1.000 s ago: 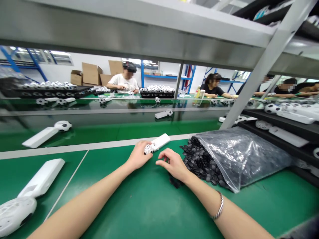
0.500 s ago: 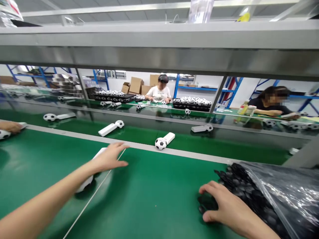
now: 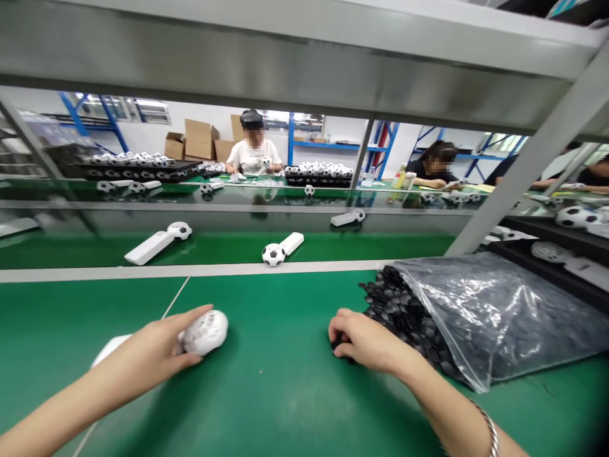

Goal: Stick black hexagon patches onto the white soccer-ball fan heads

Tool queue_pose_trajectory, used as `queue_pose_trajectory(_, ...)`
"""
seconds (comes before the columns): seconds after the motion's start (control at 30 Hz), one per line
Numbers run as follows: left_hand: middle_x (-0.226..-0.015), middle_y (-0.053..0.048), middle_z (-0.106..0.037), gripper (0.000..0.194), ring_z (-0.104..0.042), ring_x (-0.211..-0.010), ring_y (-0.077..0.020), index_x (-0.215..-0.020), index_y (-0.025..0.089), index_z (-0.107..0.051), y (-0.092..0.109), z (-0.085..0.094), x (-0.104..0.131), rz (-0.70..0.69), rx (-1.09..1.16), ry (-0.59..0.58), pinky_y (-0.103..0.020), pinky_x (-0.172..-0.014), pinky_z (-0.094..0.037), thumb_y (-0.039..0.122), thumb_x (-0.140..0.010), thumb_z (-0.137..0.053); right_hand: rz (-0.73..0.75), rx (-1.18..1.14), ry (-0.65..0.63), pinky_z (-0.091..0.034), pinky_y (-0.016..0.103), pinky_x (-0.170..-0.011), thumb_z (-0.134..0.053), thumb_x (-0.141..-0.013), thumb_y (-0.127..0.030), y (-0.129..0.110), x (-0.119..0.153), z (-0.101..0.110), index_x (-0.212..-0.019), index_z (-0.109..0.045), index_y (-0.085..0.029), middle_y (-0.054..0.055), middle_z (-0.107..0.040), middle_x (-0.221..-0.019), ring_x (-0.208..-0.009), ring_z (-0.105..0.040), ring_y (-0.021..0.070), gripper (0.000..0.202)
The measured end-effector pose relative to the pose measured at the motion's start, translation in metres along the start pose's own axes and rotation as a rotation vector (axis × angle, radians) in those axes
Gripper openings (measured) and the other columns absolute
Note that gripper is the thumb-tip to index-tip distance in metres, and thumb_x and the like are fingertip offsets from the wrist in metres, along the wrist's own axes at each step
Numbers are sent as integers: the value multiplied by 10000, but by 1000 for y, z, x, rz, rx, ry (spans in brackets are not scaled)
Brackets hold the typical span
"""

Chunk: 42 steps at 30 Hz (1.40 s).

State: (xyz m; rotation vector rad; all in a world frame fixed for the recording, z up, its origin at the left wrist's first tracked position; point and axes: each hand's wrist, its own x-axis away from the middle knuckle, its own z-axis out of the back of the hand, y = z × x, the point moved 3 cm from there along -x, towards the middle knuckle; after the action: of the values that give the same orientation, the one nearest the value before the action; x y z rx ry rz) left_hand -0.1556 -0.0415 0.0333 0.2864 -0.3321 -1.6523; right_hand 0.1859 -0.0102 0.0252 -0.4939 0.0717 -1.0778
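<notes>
Your left hand (image 3: 152,349), lower left of frame, has its grip clamped on the white fan unit (image 3: 202,332) lying on the green bench (image 3: 285,393); keep its round head steady. Your right hand (image 3: 368,343), lower centre, has fingers curled onto black pieces (image 3: 394,304) spilling from the clear plastic bag (image 3: 495,304) at right; lift only one.

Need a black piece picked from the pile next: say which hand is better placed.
Right. The right hand already rests at the edge of the black pieces spilling from the bag, while the left hand grips the white ball-headed part.
</notes>
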Motion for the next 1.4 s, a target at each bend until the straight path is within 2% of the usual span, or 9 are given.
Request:
queue_pose_trajectory(0.17,-1161,-32,-568,644,-517,-1041,-271,-1276,305,-406,78,-35,-52,-327,-51,-68,-343,-860,-413,497,-687,-584,54,-1,53,-348,200,-605,-576,-738,-155,-1,-4,0,-718,-583,-189,2,-591,-810,-684,-526,108,41)
queue_pose_trajectory(0.27,-1248,-18,-512,678,-503,-1080,-256,-1315,325,-320,109,-56,-85,-360,-4,-81,-322,-872,-407,505,-708,-560,70,-29,134,-350,201,-614,-560,-757,-150,4,-9,0,-725,-575,-189,-4,-610,-757,-701,-538,117,53)
queue_pose_trajectory(0.47,-1171,-76,-566,684,-557,-995,-318,-1332,306,-277,128,-61,-164,-151,-91,33,-359,-748,-444,551,-731,-494,74,-48,222,-372,205,-624,-565,-762,-155,15,-17,-1,-790,-598,-193,6,-621,-784,-706,-547,121,57)
queue_pose_trajectory(0.57,-1125,-84,-591,693,-582,-946,-310,-1330,292,-280,127,-58,-182,-127,-83,26,-340,-714,-448,551,-726,-499,85,-75,263,-394,217,-661,-539,-772,-136,17,-19,0,-819,-609,-190,20,-628,-820,-741,-557,130,101)
queue_pose_trajectory(0.67,-1151,-89,-574,692,-559,-991,-304,-1332,272,-277,126,-59,-170,-148,-82,32,-332,-731,-444,526,-730,-505,85,-194,360,-416,234,-699,-510,-790,-140,18,-19,4,-888,-602,-185,33,-636,-865,-777,-569,135,142)
queue_pose_trajectory(0.8,-1080,-53,-605,659,-581,-931,-267,-1298,306,-316,131,-69,-129,-256,-24,-44,-316,-715,-453,522,-715,-534,63,-386,447,-425,220,-621,-516,-794,-181,18,-20,7,-831,-580,-180,-3,-611,-738,-675,-551,116,74)
queue_pose_trajectory(0.93,-1093,-28,-584,619,-548,-992,-264,-1279,342,-331,137,-73,-102,-338,-3,-14,-337,-747,-453,492,-719,-548,166,-407,485,-422,230,-654,-530,-804,-196,12,-19,6,-808,-586,-181,-5,-603,-765,-703,-537,115,59)
queue_pose_trajectory(1.1,-1244,-16,-480,638,-527,-1035,-243,-1245,315,-356,143,-74,-98,-389,93,-17,-331,-813,-442,497,-683,-597,291,-282,538,-419,247,-720,-548,-806,-163,1,-15,5,-814,-609,-186,9,-592,-781,-755,-538,124,66)
queue_pose_trajectory(1.4,-1134,-9,-554,653,-565,-950,-247,-1187,299,-388,150,-74,-94,-417,97,-47,-331,-743,-452,590,-640,-591,315,-222,548,-427,260,-697,-567,-784,-143,-2,-21,-3,-766,-587,-190,4,-553,-748,-734,-525,130,54)
